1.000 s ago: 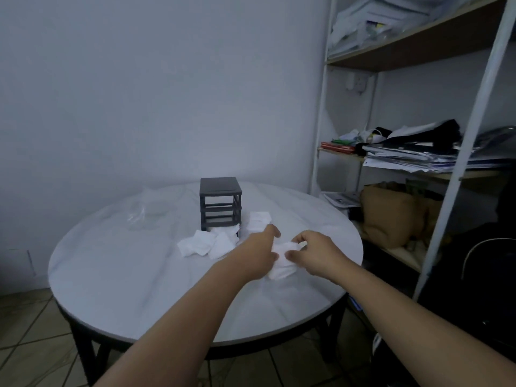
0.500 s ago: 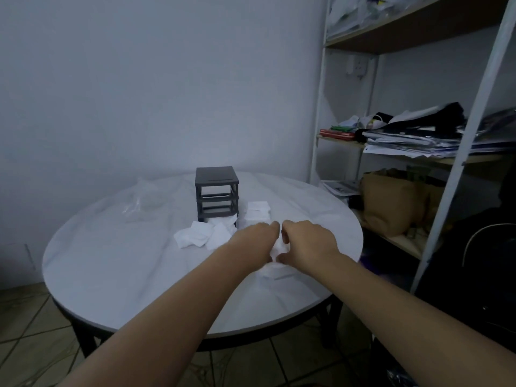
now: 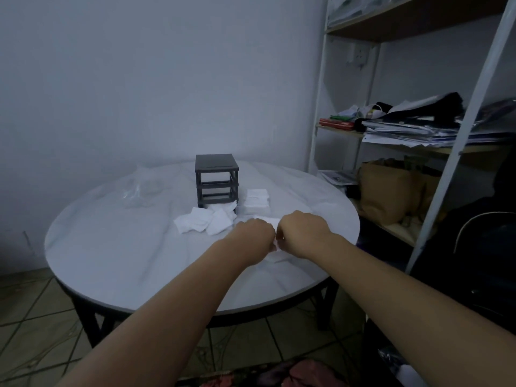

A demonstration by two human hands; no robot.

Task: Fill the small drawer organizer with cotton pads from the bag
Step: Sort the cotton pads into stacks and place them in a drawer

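cotton pads (image 3: 266, 220) pinched between my left hand (image 3: 255, 236) and right hand (image 3: 303, 233), both curled shut on them | organizer (image 3: 217, 180) sits beyond, up-left of my grip | left hand nearer it | frame looks empty

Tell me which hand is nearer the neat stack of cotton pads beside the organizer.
Right. The right hand sits just in front of the neat stack, slightly to its right. The left hand is beside it, further left, nearer the loose pads.
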